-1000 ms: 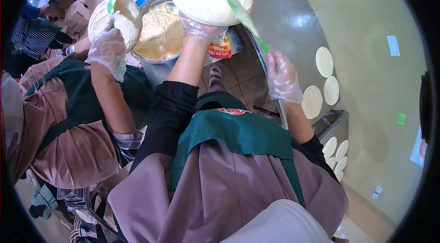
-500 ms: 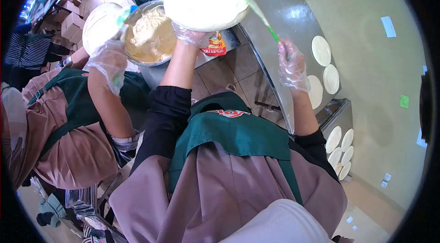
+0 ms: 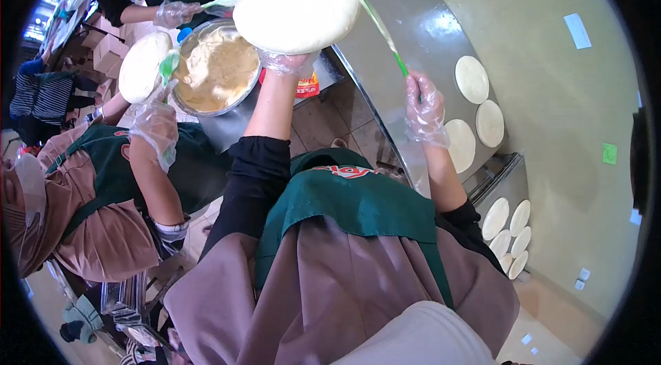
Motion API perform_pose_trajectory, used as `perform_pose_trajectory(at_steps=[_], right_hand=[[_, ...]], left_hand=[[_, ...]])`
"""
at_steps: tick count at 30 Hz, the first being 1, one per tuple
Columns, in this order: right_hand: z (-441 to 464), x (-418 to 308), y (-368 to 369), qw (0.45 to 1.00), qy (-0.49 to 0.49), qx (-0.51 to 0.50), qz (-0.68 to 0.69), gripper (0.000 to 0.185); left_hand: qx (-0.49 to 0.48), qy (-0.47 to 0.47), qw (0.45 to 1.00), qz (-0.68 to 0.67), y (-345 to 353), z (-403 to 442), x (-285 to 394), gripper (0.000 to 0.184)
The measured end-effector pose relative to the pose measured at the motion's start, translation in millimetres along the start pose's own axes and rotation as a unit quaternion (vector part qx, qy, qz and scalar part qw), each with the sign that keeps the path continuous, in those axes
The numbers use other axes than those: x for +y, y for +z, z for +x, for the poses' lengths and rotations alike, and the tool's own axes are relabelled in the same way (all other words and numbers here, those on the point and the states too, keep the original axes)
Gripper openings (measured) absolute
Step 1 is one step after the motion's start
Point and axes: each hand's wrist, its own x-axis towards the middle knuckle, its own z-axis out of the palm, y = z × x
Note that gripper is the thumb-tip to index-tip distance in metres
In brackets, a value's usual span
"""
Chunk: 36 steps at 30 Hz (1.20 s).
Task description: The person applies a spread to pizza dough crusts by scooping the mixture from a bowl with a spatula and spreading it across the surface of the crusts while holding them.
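My left hand (image 3: pixel 288 63), in a clear plastic glove, supports a round pale flatbread (image 3: pixel 296 7) from below; its fingers are mostly hidden beneath. The flatbread's top looks white and smooth. In my gloved right hand (image 3: pixel 425 109) is a green-handled spatula (image 3: pixel 383 31), closed in the fingers. The spatula's blade points up and left, its tip at the flatbread's right edge. Left of my left forearm, a metal bowl (image 3: pixel 176 95) holds thick beige cream (image 3: pixel 213 72). A red packet (image 3: pixel 307 86) shows just below my left hand.
Pale rounds (image 3: pixel 472 79) lie on the metal table (image 3: pixel 399 14) to the right; several more (image 3: pixel 496 218) lie on a lower surface. A co-worker at left holds another round (image 3: pixel 143 68) and a green spatula. A second co-worker's gloved hand (image 3: pixel 176 14) holds a spatula above the bowl.
Both my hands, the flatbread and the spatula appear slightly further left and lower. The spatula blade has moved to the flatbread's edge. The far co-worker's body shows more, with their spatula nearer the flatbread.
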Motion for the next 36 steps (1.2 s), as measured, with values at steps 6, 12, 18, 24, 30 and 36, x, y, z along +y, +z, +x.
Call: perform_pose_trajectory(at_steps=[6, 12, 18, 24, 30, 36], right_hand=[[-25, 31, -1, 0.994, -0.108, -0.017, 0.012, 0.014], [-10, 31, -28, 0.991, 0.06, -0.117, 0.026, 0.013], [41, 56, -19, 0.993, 0.097, -0.049, 0.04, 0.019], [57, 47, -2, 0.984, 0.118, -0.096, -0.094, 0.023], [67, 5, 19, 0.96, 0.109, -0.195, -0.169, 0.02], [52, -19, 40, 0.986, -0.015, -0.14, -0.084, 0.018]], left_hand=[[0.092, 0.037, 0.989, 0.107, -22, 7, -27, 0.054], [0.178, 0.048, 0.967, 0.177, -54, 2, -46, 0.054], [0.244, -0.004, 0.951, 0.19, -84, -12, -67, 0.054], [0.277, -0.097, 0.939, 0.179, -92, -23, -80, 0.054], [0.291, -0.174, 0.935, 0.103, -95, -28, -73, 0.051], [0.296, -0.216, 0.928, 0.062, -104, -31, -64, 0.049]])
